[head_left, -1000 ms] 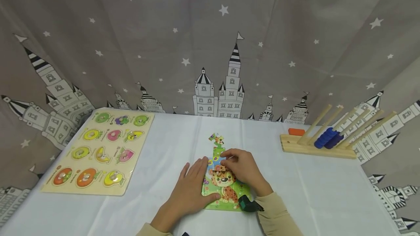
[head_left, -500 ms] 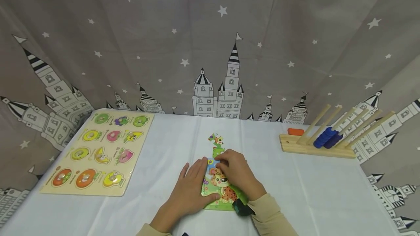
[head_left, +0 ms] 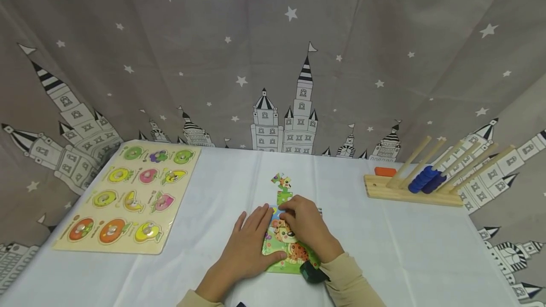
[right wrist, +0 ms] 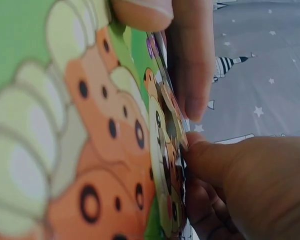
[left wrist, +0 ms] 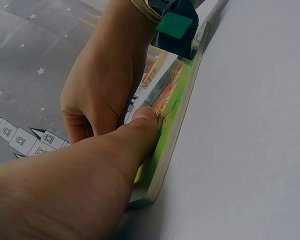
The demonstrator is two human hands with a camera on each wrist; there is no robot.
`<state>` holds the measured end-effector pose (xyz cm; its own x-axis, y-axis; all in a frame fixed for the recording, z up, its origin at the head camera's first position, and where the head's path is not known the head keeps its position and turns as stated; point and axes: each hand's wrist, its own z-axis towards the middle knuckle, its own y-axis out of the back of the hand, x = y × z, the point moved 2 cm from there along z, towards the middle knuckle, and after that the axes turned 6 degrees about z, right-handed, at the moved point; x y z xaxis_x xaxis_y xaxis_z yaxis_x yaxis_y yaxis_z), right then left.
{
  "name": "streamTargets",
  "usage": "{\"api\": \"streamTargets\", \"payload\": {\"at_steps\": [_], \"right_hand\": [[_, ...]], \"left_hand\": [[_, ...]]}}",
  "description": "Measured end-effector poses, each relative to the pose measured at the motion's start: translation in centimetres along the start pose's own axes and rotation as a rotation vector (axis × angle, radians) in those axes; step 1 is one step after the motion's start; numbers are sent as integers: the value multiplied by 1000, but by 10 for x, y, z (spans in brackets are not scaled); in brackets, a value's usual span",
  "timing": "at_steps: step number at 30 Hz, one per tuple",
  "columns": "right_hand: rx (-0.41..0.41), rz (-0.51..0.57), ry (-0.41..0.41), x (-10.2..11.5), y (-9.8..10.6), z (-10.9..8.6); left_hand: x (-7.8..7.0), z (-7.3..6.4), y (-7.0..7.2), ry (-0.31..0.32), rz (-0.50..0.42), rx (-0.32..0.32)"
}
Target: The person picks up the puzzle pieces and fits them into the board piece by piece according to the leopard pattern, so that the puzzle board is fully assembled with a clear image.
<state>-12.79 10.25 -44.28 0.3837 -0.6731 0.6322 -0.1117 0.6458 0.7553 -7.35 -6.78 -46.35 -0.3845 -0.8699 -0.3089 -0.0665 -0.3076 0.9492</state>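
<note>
A jigsaw puzzle (head_left: 294, 266) with a spotted leopard cub on green lies flat on the white table. My left hand (head_left: 249, 245) rests along its left side, fingers straight, its thumb lying on the puzzle's face; the left wrist view shows this thumb (left wrist: 145, 114) near the board's edge. Over the upper part of the picture, my right hand (head_left: 309, 224) bends its fingers down. In the right wrist view it pinches a puzzle piece (right wrist: 176, 117) that stands slightly raised by the cub's head. The hand hides most of that piece in the head view.
Beyond the puzzle lie a green piece (head_left: 284, 197) and a piece with a small leopard face (head_left: 285, 183). A wooden fruit peg board (head_left: 141, 221) is at the left. At the back right stands a rack with wooden rods (head_left: 384, 193), blue beads and an orange block (head_left: 385, 171).
My right hand has shifted a little left and toward me over the puzzle, covering more of the cub. The left hand stays in place.
</note>
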Motion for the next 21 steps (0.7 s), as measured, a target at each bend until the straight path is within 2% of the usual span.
{"api": "streamTargets", "payload": {"at_steps": [7,21], "right_hand": [[-19,-9,-36,1,-1,0],[-57,-9,-93,2,-4,0]], "left_hand": [[0,-1,0,-13,16,-17],[0,0,0,-19,20,-4]]}}
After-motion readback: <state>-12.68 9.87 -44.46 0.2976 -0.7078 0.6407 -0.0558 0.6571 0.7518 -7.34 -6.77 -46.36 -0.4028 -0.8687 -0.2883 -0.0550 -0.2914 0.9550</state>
